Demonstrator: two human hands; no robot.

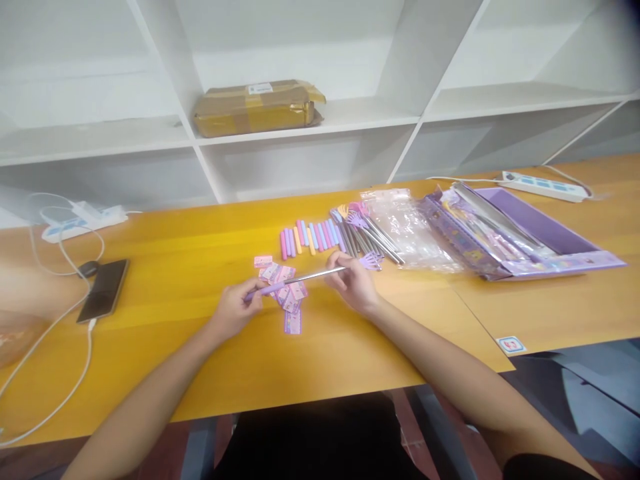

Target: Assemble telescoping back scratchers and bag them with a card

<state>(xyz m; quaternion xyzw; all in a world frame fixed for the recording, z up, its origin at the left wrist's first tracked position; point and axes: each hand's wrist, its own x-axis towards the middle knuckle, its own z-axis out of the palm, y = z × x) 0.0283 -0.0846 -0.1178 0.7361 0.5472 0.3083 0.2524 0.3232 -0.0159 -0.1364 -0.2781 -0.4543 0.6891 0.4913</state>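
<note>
A back scratcher (320,273) with a metal rod, a purple grip and a purple hand-shaped head spans the gap between my hands. My left hand (237,308) is closed around its purple grip. The rod near the head end is pinched in my right hand (354,280). Below it on the table lies a loose pile of small pink and purple printed cards (293,300). Behind my hands, pink, purple, blue and orange grips (310,237) lie in a row. Next to them is a heap of metal rods (367,230) with colored hand-shaped heads.
Right of the rods lie clear plastic bags (405,227) and an open purple box (565,230) with wrapped items. A phone (104,290) with white cables and a power strip (85,223) are at left. Another power strip (545,187) sits back right. A taped carton (257,110) rests on the shelf.
</note>
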